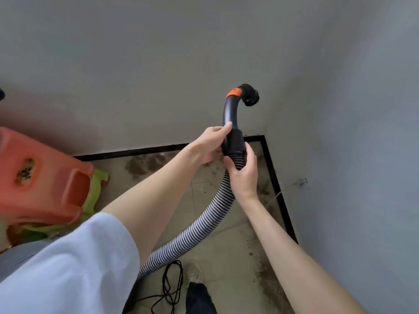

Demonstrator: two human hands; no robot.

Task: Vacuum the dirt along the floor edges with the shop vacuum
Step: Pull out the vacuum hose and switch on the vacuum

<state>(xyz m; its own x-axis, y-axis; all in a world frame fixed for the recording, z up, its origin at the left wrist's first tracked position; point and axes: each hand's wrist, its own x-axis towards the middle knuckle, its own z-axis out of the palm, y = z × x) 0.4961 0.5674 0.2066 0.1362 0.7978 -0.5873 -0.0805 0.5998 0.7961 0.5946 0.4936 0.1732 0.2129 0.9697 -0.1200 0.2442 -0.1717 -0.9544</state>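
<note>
I hold the shop vacuum's curved black hose handle (231,114) up in front of the grey wall, its orange ring (234,92) and open end (250,98) at the top. My left hand (212,143) grips the handle's black cuff. My right hand (243,173) wraps the striped ribbed hose (204,225) just below the cuff. The hose runs down to the lower left, behind my left arm. Brown dirt (145,164) lies along the back floor edge, and more dirt (265,273) along the right edge.
Black baseboard (278,191) lines the corner between two grey walls. Stacked orange and green plastic stools (43,177) stand at the left. A black cord (172,284) is coiled on the tiled floor near my shoe (193,273).
</note>
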